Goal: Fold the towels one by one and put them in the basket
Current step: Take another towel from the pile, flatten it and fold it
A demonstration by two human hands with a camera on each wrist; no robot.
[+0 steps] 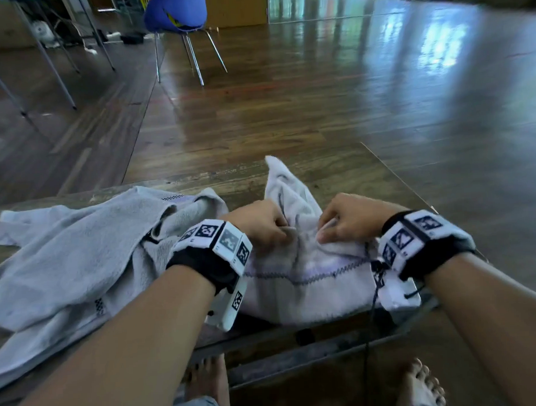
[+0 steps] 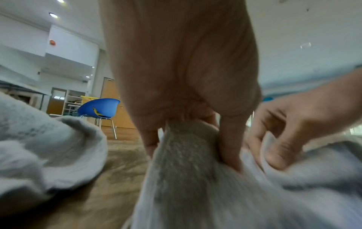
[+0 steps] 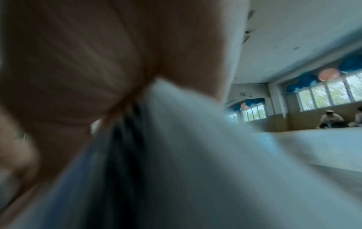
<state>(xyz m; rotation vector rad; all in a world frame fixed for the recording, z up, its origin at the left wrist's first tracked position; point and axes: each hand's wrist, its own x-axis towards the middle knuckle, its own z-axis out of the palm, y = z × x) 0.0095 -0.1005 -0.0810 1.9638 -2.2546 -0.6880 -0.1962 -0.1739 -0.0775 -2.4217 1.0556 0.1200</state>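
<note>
Both forearms reach forward from the bottom of the head view, each wrist strapped with a black band carrying white blocks printed with black square markers. Just beyond them the left hand (image 1: 261, 223) and the right hand (image 1: 350, 219) sit close together on a white towel (image 1: 307, 281) that lies bunched on the near part of the table (image 1: 345, 175), its near hem hanging slightly over the table's front edge. A dark zigzag stitch line runs across this towel below the hands, and one corner of it stands up in a peak behind them. Left grip: grasping the white towel, fingers curled down with a fold of cloth gathered between thumb and fingers, as the left wrist view shows (image 2: 182, 77). Right grip: also grasping the white towel, thumb and fingers pinching a raised fold beside the left hand; the right wrist view is blurred and shows only palm and cloth. A second towel, pale grey (image 1: 66, 254), lies crumpled and spread over the left part of the table, touching the white one. Bare feet show beneath the table on the wooden floor (image 1: 317, 102). A blue chair (image 1: 175, 12) stands well back.
</note>
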